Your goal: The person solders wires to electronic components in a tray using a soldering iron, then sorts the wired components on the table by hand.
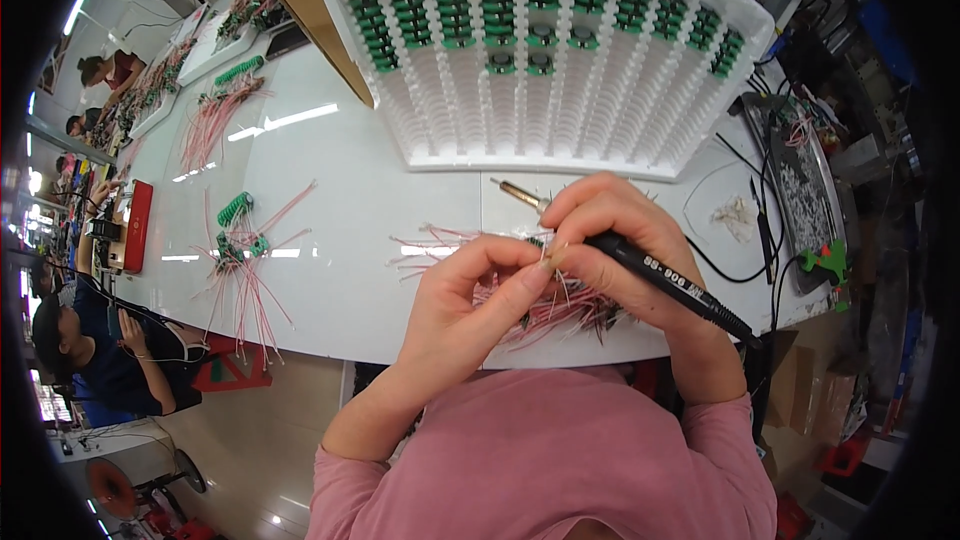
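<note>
My right hand [630, 250] has a black soldering iron [680, 288] lodged across it, its metal tip pointing up and left. The fingertips of that hand meet those of my left hand [475, 295] above the table. Both pinch thin wires [562, 285], pale and reddish; the exact piece between the fingertips is too small to make out. Beneath my hands lies a bundle of red and white wires [545, 325] with small dark parts among them, partly covered by the hands.
A white foam tray [520, 140] holding rows of green coil-like parts leans against a cardboard box [310, 10] ahead. Green parts with wires [238, 250] lie to the left. At right are a black cable [735, 275] and a dark tray [800, 200]. Another person [125, 340] sits at far left.
</note>
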A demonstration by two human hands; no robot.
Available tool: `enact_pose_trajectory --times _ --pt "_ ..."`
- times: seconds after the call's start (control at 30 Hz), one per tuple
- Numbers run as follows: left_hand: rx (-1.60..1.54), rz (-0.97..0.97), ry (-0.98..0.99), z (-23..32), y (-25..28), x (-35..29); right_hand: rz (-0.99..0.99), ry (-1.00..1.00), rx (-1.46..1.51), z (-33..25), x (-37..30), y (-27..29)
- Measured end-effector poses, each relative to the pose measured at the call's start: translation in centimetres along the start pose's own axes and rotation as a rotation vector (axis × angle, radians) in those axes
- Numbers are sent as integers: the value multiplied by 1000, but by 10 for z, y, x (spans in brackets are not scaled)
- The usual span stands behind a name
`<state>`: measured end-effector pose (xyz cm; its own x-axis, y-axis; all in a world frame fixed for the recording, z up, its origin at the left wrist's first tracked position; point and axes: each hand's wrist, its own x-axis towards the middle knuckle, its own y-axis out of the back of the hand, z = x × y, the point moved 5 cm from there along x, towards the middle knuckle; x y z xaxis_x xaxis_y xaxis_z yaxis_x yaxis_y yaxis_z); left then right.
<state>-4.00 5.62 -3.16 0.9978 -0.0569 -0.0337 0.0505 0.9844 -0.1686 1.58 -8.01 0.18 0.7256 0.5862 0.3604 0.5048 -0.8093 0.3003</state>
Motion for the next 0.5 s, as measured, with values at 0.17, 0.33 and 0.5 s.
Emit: enact_pose_trajectory --times 0.17,0.33,0.5 --pt "352 -67 -188 39 16 -2 -157 65 59 -13 14 1" --pt "1188 493 -766 119 42 -44 49 -35 379 -3 5 44" --pt "1017 262 -671 79 52 16 293 132 447 5 -13 108"
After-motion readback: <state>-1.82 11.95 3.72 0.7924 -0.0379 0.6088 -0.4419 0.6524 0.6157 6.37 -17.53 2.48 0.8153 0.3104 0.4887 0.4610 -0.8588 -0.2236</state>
